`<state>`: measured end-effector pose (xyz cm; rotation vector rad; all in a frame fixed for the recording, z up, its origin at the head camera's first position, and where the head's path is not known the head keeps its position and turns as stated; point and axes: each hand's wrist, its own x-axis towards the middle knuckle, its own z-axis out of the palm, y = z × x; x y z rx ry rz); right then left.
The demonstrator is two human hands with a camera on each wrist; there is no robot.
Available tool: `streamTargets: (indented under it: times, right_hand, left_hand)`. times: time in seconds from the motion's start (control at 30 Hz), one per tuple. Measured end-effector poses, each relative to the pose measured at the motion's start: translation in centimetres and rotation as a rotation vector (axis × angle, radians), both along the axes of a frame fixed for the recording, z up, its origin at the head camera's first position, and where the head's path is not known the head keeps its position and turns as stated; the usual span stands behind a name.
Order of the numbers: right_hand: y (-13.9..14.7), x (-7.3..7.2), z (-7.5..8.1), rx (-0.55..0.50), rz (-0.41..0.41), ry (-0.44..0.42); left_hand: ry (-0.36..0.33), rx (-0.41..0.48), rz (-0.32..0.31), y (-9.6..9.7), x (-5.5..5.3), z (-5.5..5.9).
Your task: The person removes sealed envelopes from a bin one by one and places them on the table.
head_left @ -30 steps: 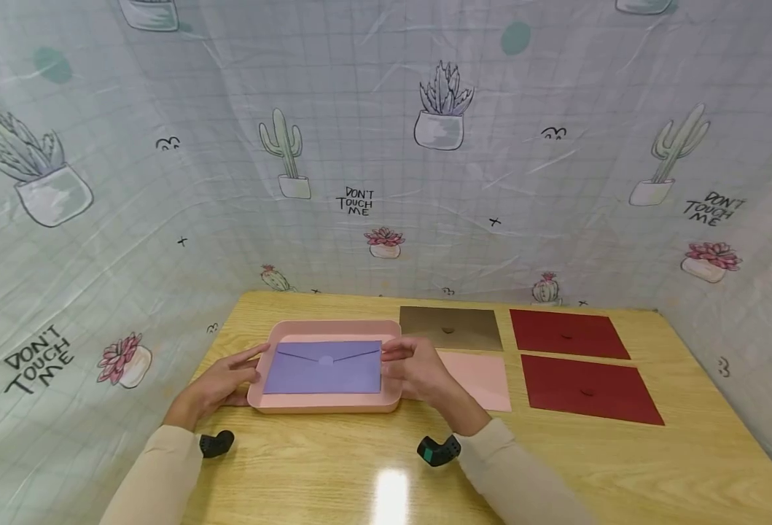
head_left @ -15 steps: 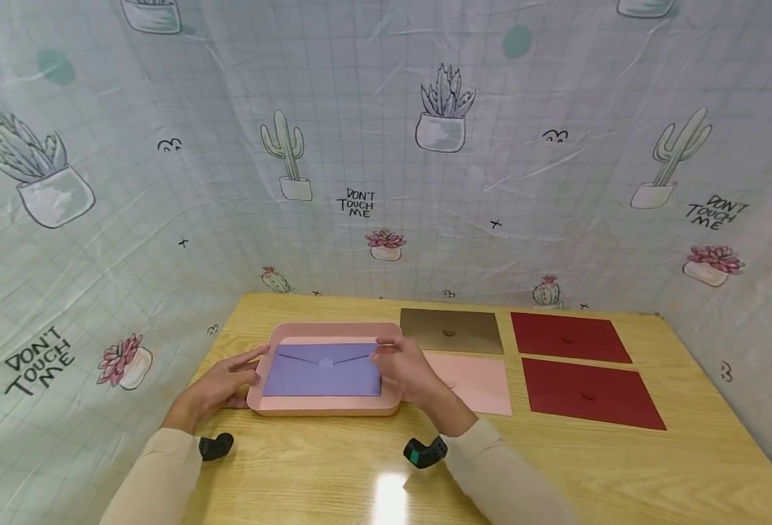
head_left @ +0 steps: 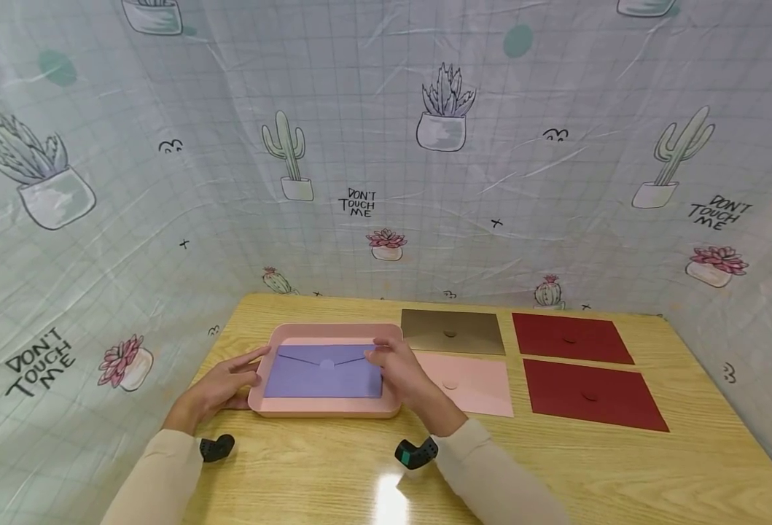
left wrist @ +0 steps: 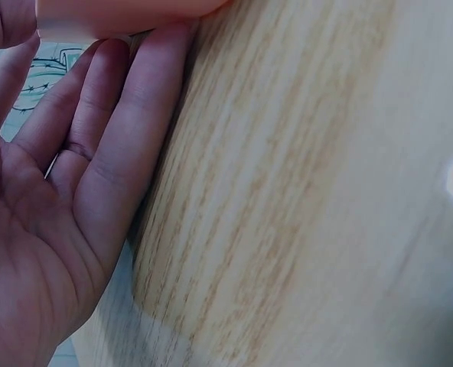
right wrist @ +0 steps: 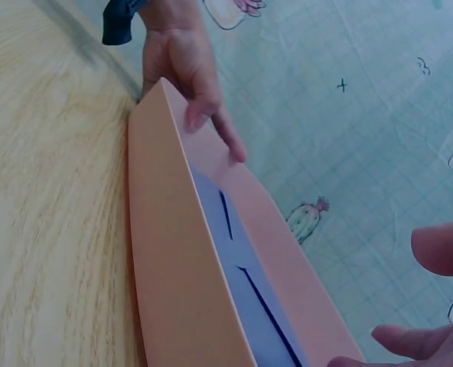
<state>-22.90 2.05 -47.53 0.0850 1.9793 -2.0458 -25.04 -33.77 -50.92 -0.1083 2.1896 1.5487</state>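
A shallow pink tray [head_left: 323,411] stands at the left of the table, with a purple envelope [head_left: 323,380] lying flap side up in it. My left hand [head_left: 218,386] holds the tray's left end. In the right wrist view its thumb [right wrist: 200,113] hooks over the rim; in the left wrist view its fingers [left wrist: 138,99] reach the underside of the tray's edge. My right hand [head_left: 407,373] is over the tray's right end, its fingers above the envelope's right edge. Its thumb and fingers are spread apart with nothing between them in the right wrist view.
Right of the tray lie a brown envelope [head_left: 451,332] and a pale pink envelope [head_left: 474,383], partly hidden by my right hand. Farther right are two dark red envelopes, a back one [head_left: 572,337] and a front one [head_left: 592,394]. A cactus-printed curtain [head_left: 386,146] surrounds the table.
My right hand has moved left from the purple envelope's right edge and is now over its right end. The left hand, the tray and the envelope in it have stayed put.
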Motion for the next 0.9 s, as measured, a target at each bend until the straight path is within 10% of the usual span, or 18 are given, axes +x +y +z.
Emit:
streamTargets:
  times: [0.4, 0.9]
  right_hand:
    - [-0.35, 0.17, -0.10, -0.133, -0.036, -0.045]
    - [-0.03, 0.55, -0.43, 0.018, -0.204, 0.053]
  left_hand:
    - [0.008, -0.012, 0.000, 0.37, 0.40, -0.15]
    - [0.007, -0.014, 0.003, 0.28, 0.26, -0.29]
